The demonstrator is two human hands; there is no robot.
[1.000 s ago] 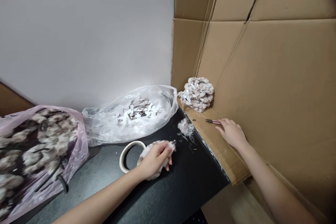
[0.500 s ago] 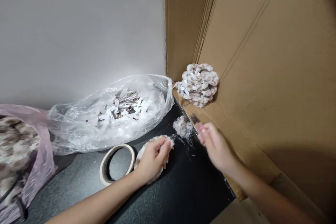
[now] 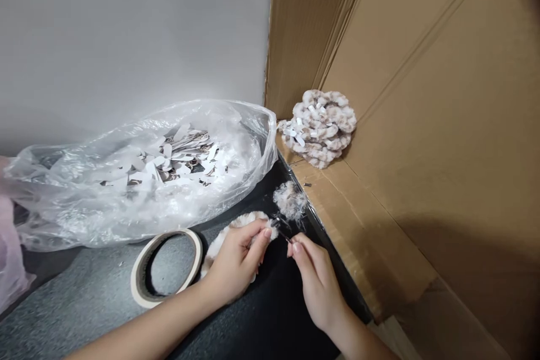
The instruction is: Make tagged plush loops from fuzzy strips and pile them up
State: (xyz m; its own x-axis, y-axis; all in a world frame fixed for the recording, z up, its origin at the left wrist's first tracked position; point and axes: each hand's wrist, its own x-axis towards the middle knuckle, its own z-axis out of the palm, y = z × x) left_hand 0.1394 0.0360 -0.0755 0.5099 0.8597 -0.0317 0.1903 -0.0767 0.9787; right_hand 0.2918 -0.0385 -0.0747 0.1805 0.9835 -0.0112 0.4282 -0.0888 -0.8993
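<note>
My left hand (image 3: pixel 240 256) is closed on a fluffy white and brown fur piece (image 3: pixel 220 239), pinching its right end between thumb and fingers. Just right of it, my right hand (image 3: pixel 315 278) pinches a thin dark item (image 3: pixel 285 235) whose tip reaches the end of the fur; its exact shape is too small to tell. Behind both hands, a tuft of loose fluff (image 3: pixel 290 201) lies on the dark table near its edge.
A roll of masking tape (image 3: pixel 139 280) lies left of my left hand. Behind it spreads a clear plastic bag (image 3: pixel 84 208) with white strips (image 3: pixel 185 152). A fluffy pile (image 3: pixel 324 129) sits against cardboard (image 3: pixel 422 124). Pink plastic (image 3: pixel 9 253) shows far left.
My right hand has moved left from the cardboard edge to the end of the fur piece. My left hand keeps its grip. The view has shifted, leaving less of the pink bag visible.
</note>
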